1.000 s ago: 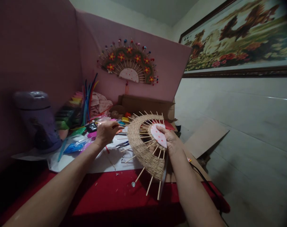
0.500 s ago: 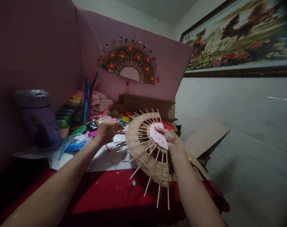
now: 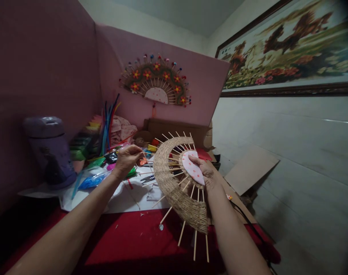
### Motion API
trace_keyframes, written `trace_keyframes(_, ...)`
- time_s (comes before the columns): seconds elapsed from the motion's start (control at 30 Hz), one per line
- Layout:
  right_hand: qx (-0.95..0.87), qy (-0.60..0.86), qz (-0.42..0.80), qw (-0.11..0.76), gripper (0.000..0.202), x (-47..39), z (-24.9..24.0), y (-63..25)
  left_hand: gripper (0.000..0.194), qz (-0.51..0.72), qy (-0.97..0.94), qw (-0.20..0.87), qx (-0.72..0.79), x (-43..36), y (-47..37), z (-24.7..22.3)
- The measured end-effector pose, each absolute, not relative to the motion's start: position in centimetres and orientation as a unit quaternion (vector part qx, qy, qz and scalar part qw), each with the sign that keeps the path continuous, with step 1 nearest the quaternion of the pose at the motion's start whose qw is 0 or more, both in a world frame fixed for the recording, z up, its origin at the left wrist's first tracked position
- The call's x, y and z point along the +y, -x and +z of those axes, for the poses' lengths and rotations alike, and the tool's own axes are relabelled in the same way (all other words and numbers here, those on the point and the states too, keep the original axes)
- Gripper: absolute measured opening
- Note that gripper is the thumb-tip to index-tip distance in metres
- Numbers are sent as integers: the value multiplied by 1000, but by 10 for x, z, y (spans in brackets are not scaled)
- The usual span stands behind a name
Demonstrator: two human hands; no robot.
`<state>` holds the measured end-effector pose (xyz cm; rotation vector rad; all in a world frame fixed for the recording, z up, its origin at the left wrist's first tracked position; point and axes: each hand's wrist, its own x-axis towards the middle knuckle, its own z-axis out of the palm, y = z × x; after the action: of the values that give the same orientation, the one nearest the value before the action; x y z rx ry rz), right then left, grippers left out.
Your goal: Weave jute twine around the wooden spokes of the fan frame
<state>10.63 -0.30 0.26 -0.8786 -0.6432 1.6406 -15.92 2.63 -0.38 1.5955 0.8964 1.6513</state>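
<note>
A half-ring of woven twine [image 3: 174, 187] on thin wooden sticks stands tilted over the table, its stick ends pointing left and down. At its centre is a white half-disc with red dots [image 3: 193, 170]. My right hand [image 3: 204, 172] grips this half-disc, thumb on the front face. My left hand [image 3: 129, 158] is at the left stick ends, thumb and fingertips pinched together; a thin strand seems to hang by them, but what they pinch is too small to make out.
A purple bottle [image 3: 50, 152] stands at the left. Scissors [image 3: 147, 178], coloured packets and pipe cleaners [image 3: 107, 122] lie behind my hands. A decorated fan [image 3: 156, 82] hangs on the pink board. Cardboard [image 3: 252, 172] leans at the right.
My left hand has shifted slightly left, its fingers now pinched by the stick ends. My right hand still holds the fan. The view has tilted up a little.
</note>
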Motion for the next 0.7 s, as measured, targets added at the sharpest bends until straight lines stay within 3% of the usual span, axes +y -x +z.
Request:
trace_keyframes(0.4,-241,369,708,552,27,-10,7,-96,22,660,-564,360,340,20,156,1)
trace_keyframes(0.7,-311,364,689,544,31,-9,-2,-97,28,609,-589,401,349,23,145,-9)
